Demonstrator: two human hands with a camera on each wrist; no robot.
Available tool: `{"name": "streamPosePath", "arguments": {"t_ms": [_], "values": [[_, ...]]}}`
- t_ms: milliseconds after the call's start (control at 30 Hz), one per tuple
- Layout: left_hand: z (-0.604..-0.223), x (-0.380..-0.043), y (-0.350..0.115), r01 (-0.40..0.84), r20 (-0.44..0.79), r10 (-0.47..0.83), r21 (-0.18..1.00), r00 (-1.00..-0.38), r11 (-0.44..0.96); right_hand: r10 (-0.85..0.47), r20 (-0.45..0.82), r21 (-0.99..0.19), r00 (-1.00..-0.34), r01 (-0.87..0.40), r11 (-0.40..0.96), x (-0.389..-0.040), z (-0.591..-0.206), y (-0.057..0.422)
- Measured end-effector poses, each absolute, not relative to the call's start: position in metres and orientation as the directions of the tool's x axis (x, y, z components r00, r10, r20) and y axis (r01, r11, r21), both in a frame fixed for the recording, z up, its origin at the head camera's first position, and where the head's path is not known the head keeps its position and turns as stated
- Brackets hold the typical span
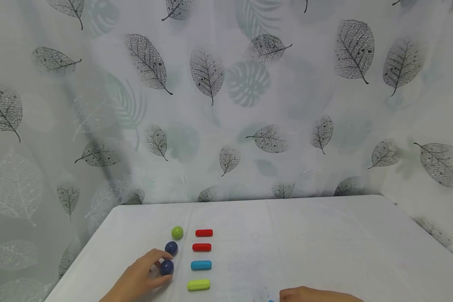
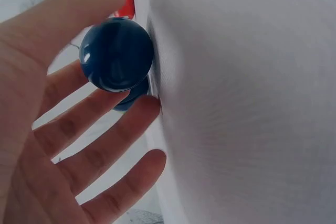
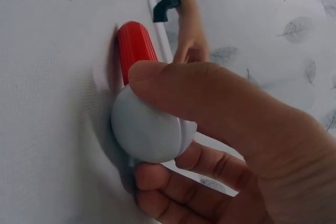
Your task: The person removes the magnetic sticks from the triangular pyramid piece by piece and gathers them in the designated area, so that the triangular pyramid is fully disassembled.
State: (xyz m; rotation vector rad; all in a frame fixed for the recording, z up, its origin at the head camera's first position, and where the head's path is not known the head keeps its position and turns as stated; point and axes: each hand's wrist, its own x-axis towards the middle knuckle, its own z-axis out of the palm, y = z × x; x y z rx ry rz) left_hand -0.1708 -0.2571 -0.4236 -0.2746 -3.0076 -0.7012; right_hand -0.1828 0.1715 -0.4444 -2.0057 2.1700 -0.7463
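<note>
In the head view my left hand holds the nearer dark blue ball between thumb and fingers at the table. The left wrist view shows this glossy ball by the thumb, with the other fingers spread below and behind it. Another dark blue ball and a green ball lie just beyond. My right hand is partly cut off at the bottom edge of the head view. In the right wrist view it pinches a pale grey ball, with a red ridged stick right behind.
Right of the balls stands a column of short bars: a red bar, another red bar, a blue bar and a yellow-green bar. They lie on the white-covered table. A leaf-patterned curtain hangs behind.
</note>
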Motion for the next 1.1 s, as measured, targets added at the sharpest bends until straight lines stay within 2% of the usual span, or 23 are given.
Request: {"name": "streamPosePath", "arguments": {"t_ms": [100,167,233,333,400,533,600,733,833,1000,1033,1100], "values": [[-0.422,-0.171,-0.254,0.164,0.115,0.127,0.419,-0.985,0.893,-0.954,0.276,-0.39,-0.115,-0.921,-0.002,-0.182,-0.445,0.169],[-0.421,-0.171,-0.252,0.153,0.14,0.104,0.405,-0.985,0.901,-0.95,0.274,-0.396,-0.148,-0.918,0.029,-0.178,-0.446,0.166],[-0.42,-0.171,-0.249,0.152,0.174,0.089,0.391,-0.981,0.908,-0.939,0.31,-0.378,-0.148,-0.926,0.022,-0.175,-0.447,0.163],[-0.419,-0.171,-0.244,0.179,0.252,0.087,0.37,-0.964,0.912,-0.912,0.361,-0.384,-0.195,-0.922,0.045,-0.169,-0.451,0.157],[-0.417,-0.17,-0.24,0.223,0.322,0.103,0.362,-0.941,0.905,-0.885,0.44,-0.298,-0.154,-0.954,0.018,-0.17,-0.455,0.153],[-0.412,-0.167,-0.231,0.343,0.453,0.17,0.334,-0.875,0.878,-0.844,0.512,-0.191,-0.158,-0.979,0.068,-0.169,-0.461,0.144],[-0.41,-0.164,-0.226,0.396,0.49,0.211,0.313,-0.846,0.863,-0.83,0.521,-0.198,-0.202,-0.974,0.113,-0.168,-0.463,0.139],[-0.408,-0.157,-0.215,0.487,0.515,0.296,0.287,-0.805,0.825,-0.804,0.544,-0.178,-0.241,-0.969,0.17,-0.164,-0.466,0.13],[-0.409,-0.154,-0.207,0.558,0.525,0.36,0.287,-0.772,0.778,-0.772,0.592,-0.121,-0.23,-0.973,0.197,-0.163,-0.468,0.124],[-0.413,-0.15,-0.194,0.689,0.55,0.476,0.283,-0.687,0.668,-0.698,0.663,-0.208,-0.27,-0.962,0.174,-0.159,-0.471,0.117],[-0.414,-0.15,-0.192,0.714,0.55,0.501,0.284,-0.668,0.64,-0.675,0.674,-0.229,-0.3,-0.954,0.195,-0.157,-0.472,0.115],[-0.414,-0.149,-0.186,0.753,0.526,0.557,0.294,-0.642,0.589,-0.657,0.683,-0.228,-0.318,-0.948,0.221,-0.156,-0.471,0.113]]}}
